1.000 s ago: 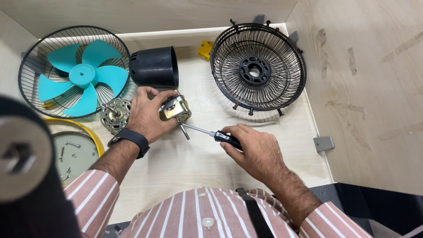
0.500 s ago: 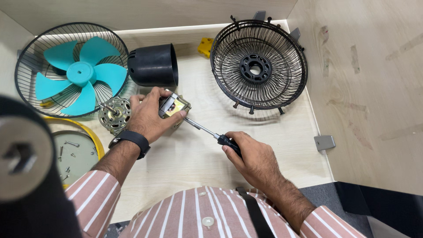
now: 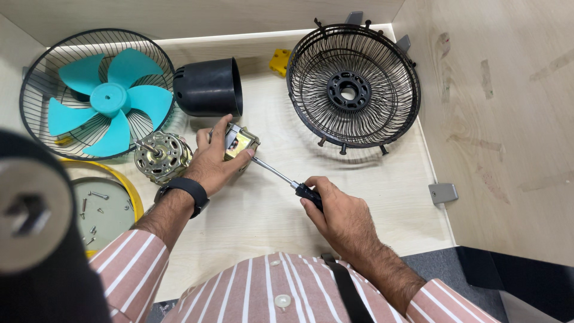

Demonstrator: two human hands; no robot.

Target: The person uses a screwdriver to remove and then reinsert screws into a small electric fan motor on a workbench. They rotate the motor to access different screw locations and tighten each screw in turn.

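Screwdriver (image 3: 281, 177) shaft runs from the right hand (image 3: 338, 212), whose fingers are curled tight round the black handle, up toward ten o'clock, tip against a small metal motor part (image 3: 240, 143). That part sits on the pale table (image 3: 382, 197), pinned by the left hand (image 3: 212, 161) (fingers wrapped over it). A wound motor core (image 3: 161, 157) lies at nine o'clock, a black housing (image 3: 209, 87) at twelve.

table (image 3: 251, 221): small motor part (image 3: 239, 142) at centre, left hand (image 3: 212, 158) on it | screwdriver (image 3: 287, 179) runs lower right from it into right hand (image 3: 338, 212) | motor (image 3: 160, 157) just left | cylinder housing (image 3: 209, 87) behind | guard with blade (image 3: 95, 93) upper left | bare guard (image 3: 353, 87) upper right | dish of screws (image 3: 101, 209) lower left
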